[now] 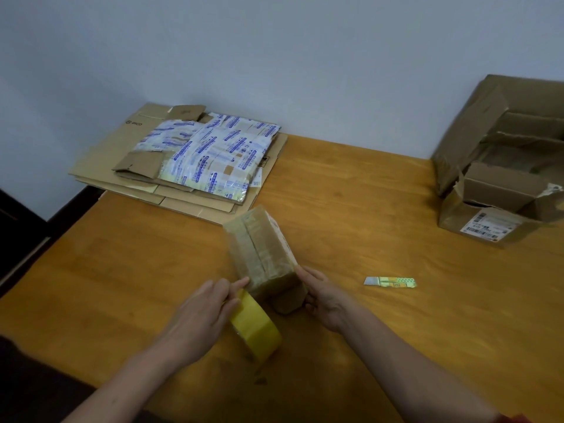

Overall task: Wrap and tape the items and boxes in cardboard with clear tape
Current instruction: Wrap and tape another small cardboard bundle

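- The package [262, 254], a long cardboard block glossy with clear tape, is at the middle of the worktop [351, 184]. Its long side runs away from the person, and its near end is between the two hands.
- The right hand [323, 297] grasps the package's near right corner. The thumb lies along the top edge and the fingers curl round the end face below.
- Whether that near end rests on the worktop or is lifted a little cannot be told.
- The left hand [201, 309] holds the tape roll [256, 328], a yellowish roll standing on edge just near the package's near left corner.
- The left hand's fingers lie fairly straight over the side of the roll, and a fingertip reaches forward to touch the package's near left corner.
- The left thumb is hidden behind the roll, so how it hooks the roll cannot be told.
- A cutter [390, 282] lies flat on the worktop to the right of the right hand, apart from it, with its blade end pointing towards the package.
- A stack of flattened cardboard [100, 169] fills the far left corner of the worktop and hangs over its left edge.
- A sheet [213, 154] covered in white and blue printed tape lies on top of the stack.
- A big torn box [476, 117] stands open at the far right corner, against the wall.
- A small box [488, 221] with a white label stands open in front of it, near the right edge.
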